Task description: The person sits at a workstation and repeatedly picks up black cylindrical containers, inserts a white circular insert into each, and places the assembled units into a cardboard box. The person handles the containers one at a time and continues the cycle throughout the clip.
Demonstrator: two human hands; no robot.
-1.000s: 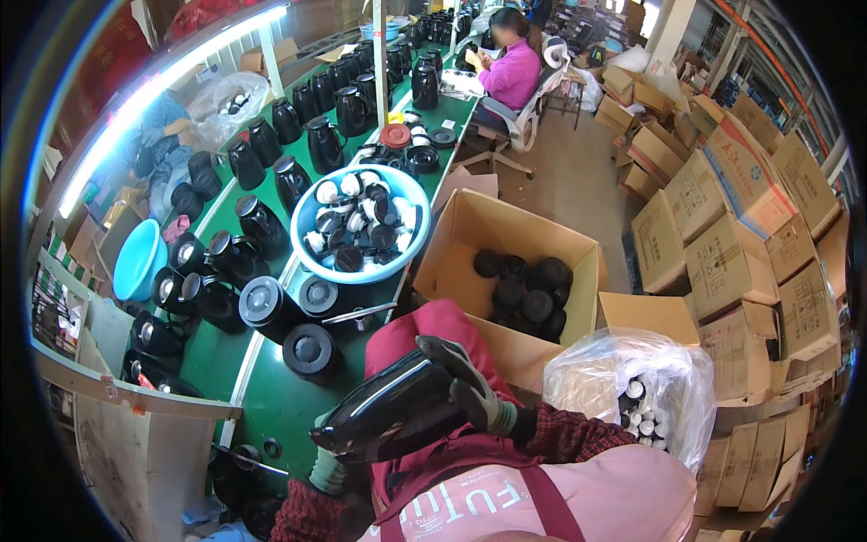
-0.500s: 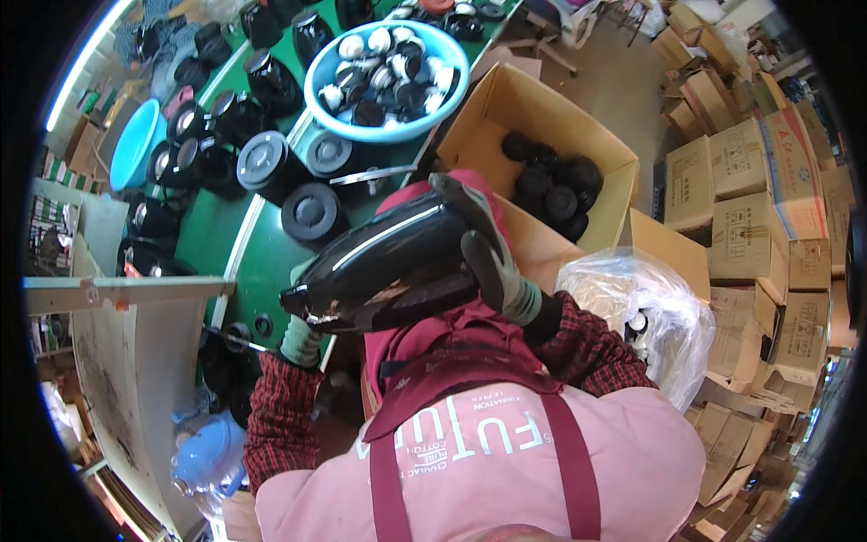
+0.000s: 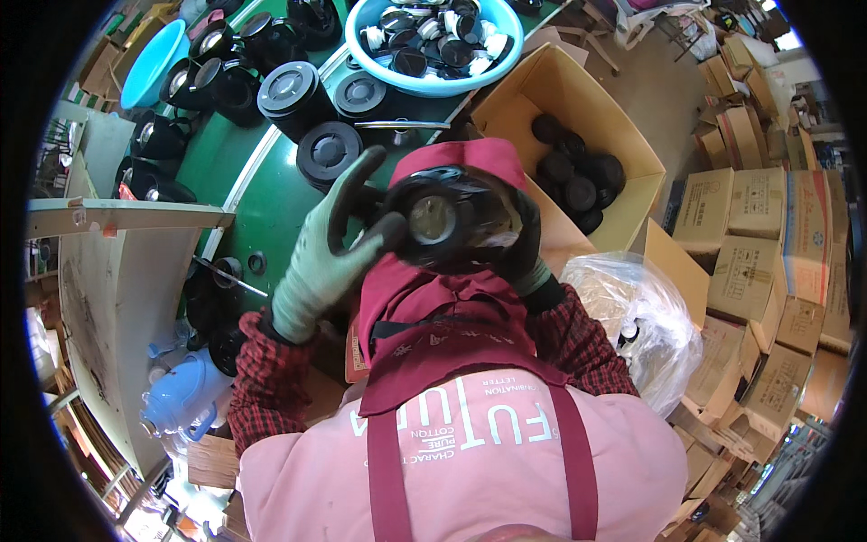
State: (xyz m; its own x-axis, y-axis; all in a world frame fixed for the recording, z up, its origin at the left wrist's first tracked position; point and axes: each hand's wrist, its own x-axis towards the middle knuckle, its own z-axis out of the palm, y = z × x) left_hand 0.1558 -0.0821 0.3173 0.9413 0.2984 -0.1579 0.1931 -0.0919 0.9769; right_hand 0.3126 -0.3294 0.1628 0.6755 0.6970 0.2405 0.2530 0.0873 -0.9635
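A black pot [image 3: 449, 217] is held up by both hands. The right hand [image 3: 526, 248] is wrapped around it; the left hand [image 3: 327, 257] rests half open against it. It must be kept steady next.

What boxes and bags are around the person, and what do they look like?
Open box: right of the green table, tan cardboard, black round parts inside.
Stacked boxes: far right, brown cardboard with dark printing.
Plastic bag: beside the right arm, clear, crinkled, bulging.

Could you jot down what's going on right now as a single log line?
left hand: green glove, touching round glossy black plastic housing | right hand: dark glove, gripping housing | behind: green table, open cardboard box
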